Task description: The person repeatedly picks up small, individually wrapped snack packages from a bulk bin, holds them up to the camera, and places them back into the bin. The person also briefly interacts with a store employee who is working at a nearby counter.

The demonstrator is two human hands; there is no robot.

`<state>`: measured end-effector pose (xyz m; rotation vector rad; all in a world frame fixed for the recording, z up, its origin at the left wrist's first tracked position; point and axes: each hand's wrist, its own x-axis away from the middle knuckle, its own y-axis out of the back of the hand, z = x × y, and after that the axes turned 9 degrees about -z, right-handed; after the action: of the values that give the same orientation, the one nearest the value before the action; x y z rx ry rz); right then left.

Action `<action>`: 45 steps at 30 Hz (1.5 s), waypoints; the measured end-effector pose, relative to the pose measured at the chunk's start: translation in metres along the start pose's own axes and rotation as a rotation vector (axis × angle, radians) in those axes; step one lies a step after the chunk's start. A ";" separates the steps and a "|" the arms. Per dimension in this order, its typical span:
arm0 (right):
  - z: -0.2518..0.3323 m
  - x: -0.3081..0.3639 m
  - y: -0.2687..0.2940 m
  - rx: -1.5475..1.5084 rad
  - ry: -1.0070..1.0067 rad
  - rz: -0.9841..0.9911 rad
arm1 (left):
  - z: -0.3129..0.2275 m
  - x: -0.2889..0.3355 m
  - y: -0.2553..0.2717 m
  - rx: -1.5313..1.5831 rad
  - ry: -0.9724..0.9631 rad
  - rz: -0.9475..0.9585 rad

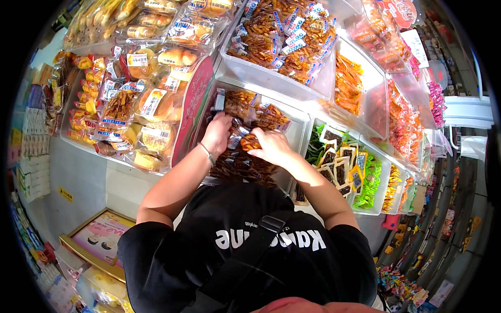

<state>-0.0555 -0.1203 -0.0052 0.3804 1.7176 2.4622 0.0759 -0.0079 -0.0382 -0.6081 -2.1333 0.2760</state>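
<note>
Both my hands reach into a white plastic bin (297, 130) of small clear-wrapped snack packets with reddish-brown contents. My right hand (272, 147) closes its thumb and fingers on a reddish-brown snack packet (250, 142). To its left, my left hand (218, 133) has its fingers curled at a dark snack packet (238, 127), which lies between the two hands; its fingertips are partly hidden. Several more snack packets (270, 116) lie behind the hands, and a darker layer of packets (240, 169) fills the near part of the bin.
Bagged breads (151, 104) stand left, beyond a pink divider (192, 107). A raised clear bin (279, 68) of packets sits behind. Rightward are a bin with green and black-and-cream packets (339, 167) and orange snacks (348, 81). A gold-framed sign (99, 235) stands lower left.
</note>
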 end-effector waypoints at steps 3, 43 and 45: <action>-0.002 -0.027 -0.018 0.033 0.044 -0.159 | -0.026 -0.008 -0.014 -0.173 -0.282 0.045; -0.023 -0.045 -0.094 -0.644 -0.461 -0.452 | -0.030 -0.025 -0.021 -2.211 -0.907 -0.101; -0.017 -0.056 -0.092 -0.645 -0.388 -0.403 | -0.030 -0.027 -0.018 -2.225 -0.916 -0.102</action>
<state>-0.0109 -0.1164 -0.1043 0.3564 0.7111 2.2760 0.1069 -0.0381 -0.0317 -1.6201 -2.3497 -2.6081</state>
